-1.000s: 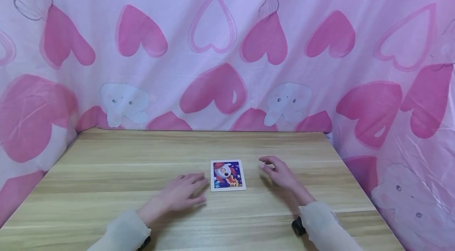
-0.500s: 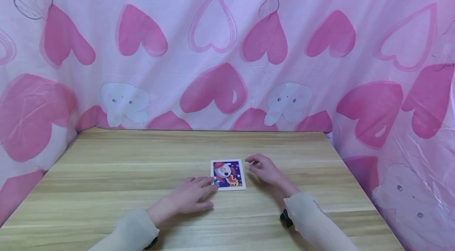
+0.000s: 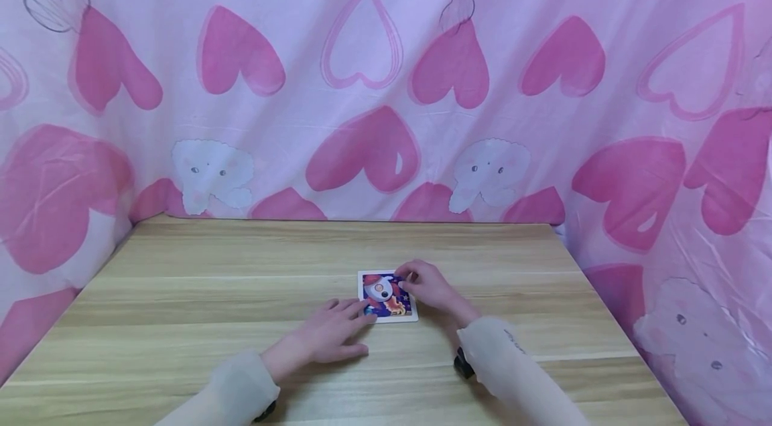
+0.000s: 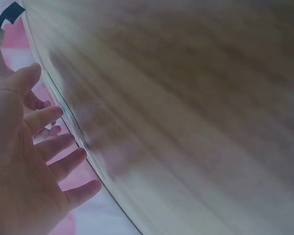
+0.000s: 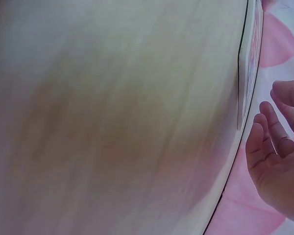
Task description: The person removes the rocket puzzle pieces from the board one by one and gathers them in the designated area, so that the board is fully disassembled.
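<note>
A small square picture board [image 3: 387,299] with a white border lies on the wooden table; a cartoon rocket with flames on a dark starry ground is printed on it. My left hand [image 3: 328,334] reaches over its near left corner, fingers spread and fairly straight, fingertips on the picture. Above the far right corner is my right hand [image 3: 429,287], thumb and forefinger bent toward the picture. In the right wrist view this right hand [image 5: 279,152] has loosely bent fingers with nothing between them, beside the board's thin edge [image 5: 243,83].
The light wood table [image 3: 181,265] extends around the board on all sides. A pink curtain [image 3: 289,78] with hearts and white cartoon animals hangs behind it and along both sides. Dark wrist cameras show under both pale sleeves [image 3: 500,352].
My right hand has moved left from beside the board to over its far right corner. My left hand has slid right onto the near left corner. The board has stayed in place.
</note>
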Motion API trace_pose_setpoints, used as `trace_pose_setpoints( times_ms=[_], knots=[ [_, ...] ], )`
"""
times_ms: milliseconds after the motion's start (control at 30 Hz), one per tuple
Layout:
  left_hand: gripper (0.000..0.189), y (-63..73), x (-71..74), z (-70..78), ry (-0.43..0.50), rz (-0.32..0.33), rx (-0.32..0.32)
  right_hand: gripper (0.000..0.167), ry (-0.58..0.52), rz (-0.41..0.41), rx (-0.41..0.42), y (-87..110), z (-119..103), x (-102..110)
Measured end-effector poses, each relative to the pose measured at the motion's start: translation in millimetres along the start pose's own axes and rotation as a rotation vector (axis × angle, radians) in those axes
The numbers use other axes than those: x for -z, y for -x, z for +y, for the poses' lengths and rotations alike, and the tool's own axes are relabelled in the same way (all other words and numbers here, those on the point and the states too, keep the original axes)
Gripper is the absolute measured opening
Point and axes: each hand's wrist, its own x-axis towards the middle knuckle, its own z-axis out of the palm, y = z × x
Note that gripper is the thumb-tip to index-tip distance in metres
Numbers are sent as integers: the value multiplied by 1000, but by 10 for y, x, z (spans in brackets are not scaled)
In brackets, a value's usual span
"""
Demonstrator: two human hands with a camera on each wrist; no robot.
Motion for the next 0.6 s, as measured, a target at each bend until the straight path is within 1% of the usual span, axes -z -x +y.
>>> trace_pose_setpoints(
  times_ms=[167, 367, 467, 600],
  knots=[
    [61, -3, 0, 0, -21, -4, -2, 20, 6, -21, 4, -73, -62, -42],
    [63, -6, 19, 9, -7, -25, 7, 22, 29, -48, 29, -174, -125, -92],
    [63, -8, 28, 15, -7, -28, 10, 25, 46, -79, 20, -227, -155, -116],
    [63, -17, 26, 15, -14, -19, 5, 28, 75, -130, -12, -300, -180, -144]
  ],
)
